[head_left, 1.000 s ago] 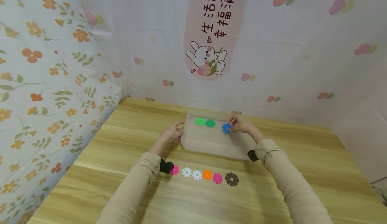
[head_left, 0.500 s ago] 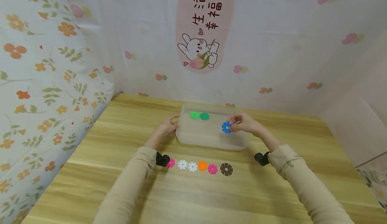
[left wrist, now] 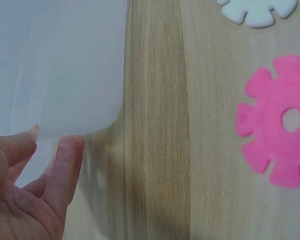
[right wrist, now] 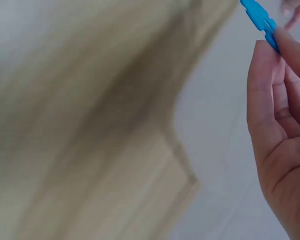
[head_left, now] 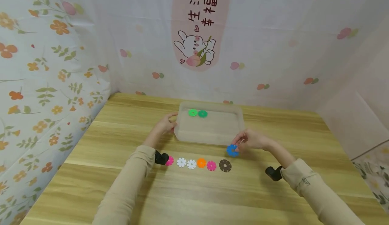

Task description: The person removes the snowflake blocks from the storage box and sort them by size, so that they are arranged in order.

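Note:
My right hand (head_left: 250,140) pinches a blue notched snowflake building disc (head_left: 232,150) between thumb and fingertips, just outside the front right corner of a translucent plastic box (head_left: 209,139). The right wrist view shows the blue disc (right wrist: 258,16) edge-on at my fingertips. At the box's left end, my left hand (head_left: 165,124) grips the wall; up close, the thumb (left wrist: 20,145) lies at the rim and the fingers (left wrist: 65,165) against the outside. Inside the box, a light green disc (head_left: 192,112) and a darker green disc (head_left: 202,113) lie side by side near the back.
In front of the box lies a row of discs: pink (head_left: 170,160), two white (head_left: 181,162), orange (head_left: 201,163), another pink (head_left: 211,165) and dark brown (head_left: 225,165). A patterned cloth wall (head_left: 133,73) stands behind the wooden table (head_left: 194,198).
My right hand has lifted the blue disc out of the box and carried it toward me, past the front wall. My left hand stays at the box's left end. The head view has shifted slightly.

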Tool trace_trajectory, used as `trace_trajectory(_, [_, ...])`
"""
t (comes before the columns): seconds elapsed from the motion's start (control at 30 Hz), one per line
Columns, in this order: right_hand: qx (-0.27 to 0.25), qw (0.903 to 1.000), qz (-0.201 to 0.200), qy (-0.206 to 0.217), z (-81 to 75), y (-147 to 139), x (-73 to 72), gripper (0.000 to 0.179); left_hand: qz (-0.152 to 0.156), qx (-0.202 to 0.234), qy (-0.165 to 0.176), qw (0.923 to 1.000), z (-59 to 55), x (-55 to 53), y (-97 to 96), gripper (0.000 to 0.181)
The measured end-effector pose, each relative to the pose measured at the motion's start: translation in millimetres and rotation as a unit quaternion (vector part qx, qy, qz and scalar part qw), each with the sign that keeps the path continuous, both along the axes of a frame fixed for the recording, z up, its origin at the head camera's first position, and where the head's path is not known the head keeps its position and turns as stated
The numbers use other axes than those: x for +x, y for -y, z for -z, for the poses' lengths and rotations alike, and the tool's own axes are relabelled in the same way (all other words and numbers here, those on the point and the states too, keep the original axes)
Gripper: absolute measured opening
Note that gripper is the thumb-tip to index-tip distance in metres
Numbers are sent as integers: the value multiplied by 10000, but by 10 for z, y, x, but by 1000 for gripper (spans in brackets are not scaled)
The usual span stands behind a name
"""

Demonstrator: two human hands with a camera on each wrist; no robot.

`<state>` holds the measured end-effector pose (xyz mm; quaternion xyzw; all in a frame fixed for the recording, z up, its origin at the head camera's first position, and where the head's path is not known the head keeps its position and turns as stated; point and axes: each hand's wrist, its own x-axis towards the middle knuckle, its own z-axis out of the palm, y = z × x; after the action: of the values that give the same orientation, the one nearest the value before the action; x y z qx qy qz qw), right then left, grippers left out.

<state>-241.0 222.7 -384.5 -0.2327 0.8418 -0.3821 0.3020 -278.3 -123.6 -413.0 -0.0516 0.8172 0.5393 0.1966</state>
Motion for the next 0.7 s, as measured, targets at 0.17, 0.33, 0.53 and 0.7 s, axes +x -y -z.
trace_trajectory(0.17, [59, 9994, -95, 319, 161, -111, 86, 24, -54, 61, 60, 9999, -3, -14, 10, 53])
trace_trajectory(0.33, [-4, 9988, -161, 457, 310, -168, 159, 20, -25, 58, 44, 10000, 13, -28, 21, 53])
trace_trajectory(0.53, [157, 9999, -67, -3, 366, -158, 240, 17, 39, 65, 44, 10000, 13, -20, 27, 53])
trace_trajectory(0.7, [273, 9985, 31, -474, 395, -157, 284, 18, -2, 110, 35, 9999, 8, -14, 13, 53])
